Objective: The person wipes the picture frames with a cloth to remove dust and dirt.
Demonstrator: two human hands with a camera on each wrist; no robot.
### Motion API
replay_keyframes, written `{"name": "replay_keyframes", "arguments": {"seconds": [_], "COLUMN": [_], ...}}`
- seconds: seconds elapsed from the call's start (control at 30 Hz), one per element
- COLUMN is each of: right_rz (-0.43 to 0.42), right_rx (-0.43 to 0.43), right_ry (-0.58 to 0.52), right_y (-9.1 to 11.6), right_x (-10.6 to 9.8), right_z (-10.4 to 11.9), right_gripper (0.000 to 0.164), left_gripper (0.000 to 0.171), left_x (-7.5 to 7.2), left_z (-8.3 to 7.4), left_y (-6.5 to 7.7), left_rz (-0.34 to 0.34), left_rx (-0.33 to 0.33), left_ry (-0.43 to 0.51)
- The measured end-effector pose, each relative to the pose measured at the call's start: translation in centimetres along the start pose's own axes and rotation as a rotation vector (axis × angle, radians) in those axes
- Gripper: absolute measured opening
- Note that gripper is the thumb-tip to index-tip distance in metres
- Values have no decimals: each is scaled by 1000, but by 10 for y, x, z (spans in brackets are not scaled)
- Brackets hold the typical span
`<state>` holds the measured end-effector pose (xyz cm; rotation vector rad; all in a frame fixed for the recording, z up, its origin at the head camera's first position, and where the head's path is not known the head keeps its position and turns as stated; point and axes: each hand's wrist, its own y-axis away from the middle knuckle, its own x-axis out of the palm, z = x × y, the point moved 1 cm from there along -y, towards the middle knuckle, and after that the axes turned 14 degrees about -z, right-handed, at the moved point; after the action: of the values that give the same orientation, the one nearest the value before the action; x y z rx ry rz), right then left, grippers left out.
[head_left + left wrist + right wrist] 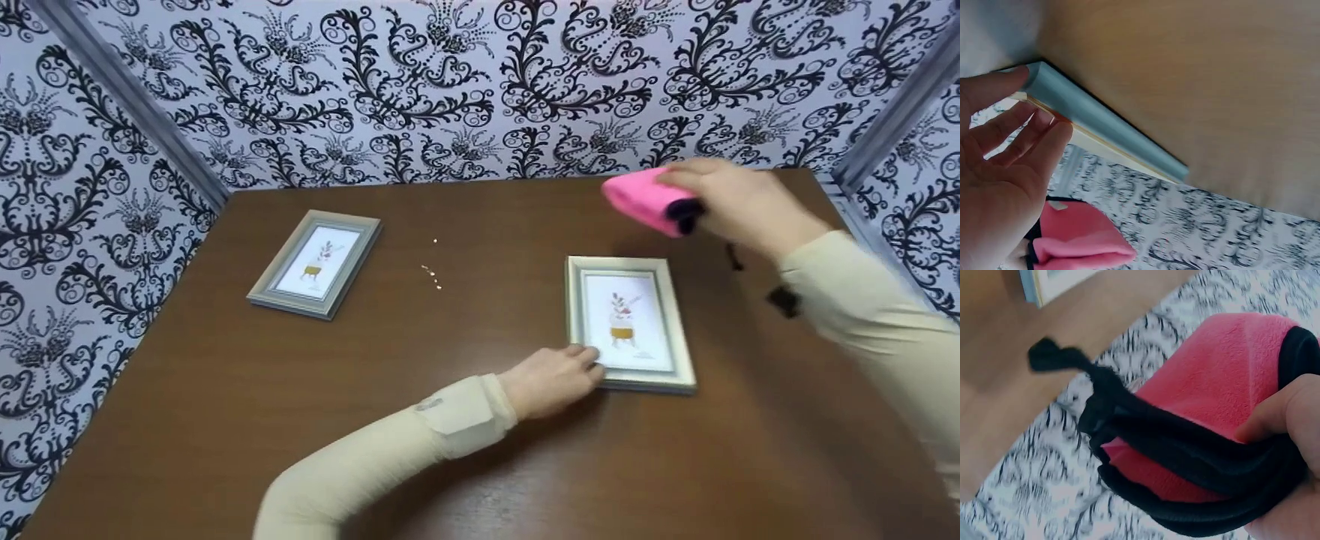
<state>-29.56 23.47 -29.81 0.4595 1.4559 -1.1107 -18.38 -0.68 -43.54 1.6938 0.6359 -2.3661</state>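
Observation:
Two grey picture frames lie flat on the brown table (225, 405). My left hand (589, 364) rests on the near left corner of the right frame (628, 324). In the left wrist view, straight fingers (1044, 126) touch that frame (1106, 126) and the thumb lies against its corner. Above the table's far right, my right hand (690, 195) grips a folded pink cloth (646, 199) with black trim. The right wrist view shows the cloth (1213, 416) bunched under the thumb of the right hand (1292, 433), with a black loop hanging free.
The other frame (313, 264) lies at the table's left, apart from both hands. A few pale specks (432, 274) dot the middle of the table. Walls (450, 90) papered in black and white enclose the table on three sides.

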Motion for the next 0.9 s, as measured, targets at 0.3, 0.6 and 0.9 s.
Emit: {"name": "replay_keyframes", "arguments": {"seconds": [0.3,0.6,0.9], "right_rz": [-98,-147,-121], "right_rx": [44,39,42], "right_ry": [62,119,119], "right_y": [27,39,46], "right_x": [-48,-53,-45], "right_z": [-38,-48,-51], "right_gripper": [53,53,49], "left_gripper": [22,55,63], "left_x": [19,33,26], "left_z": [-4,14,57], "left_y": [-87,-164,-132], "left_rz": [83,314,351], "left_rx": [-32,-242,-360], "left_ry": [88,65,80]}}
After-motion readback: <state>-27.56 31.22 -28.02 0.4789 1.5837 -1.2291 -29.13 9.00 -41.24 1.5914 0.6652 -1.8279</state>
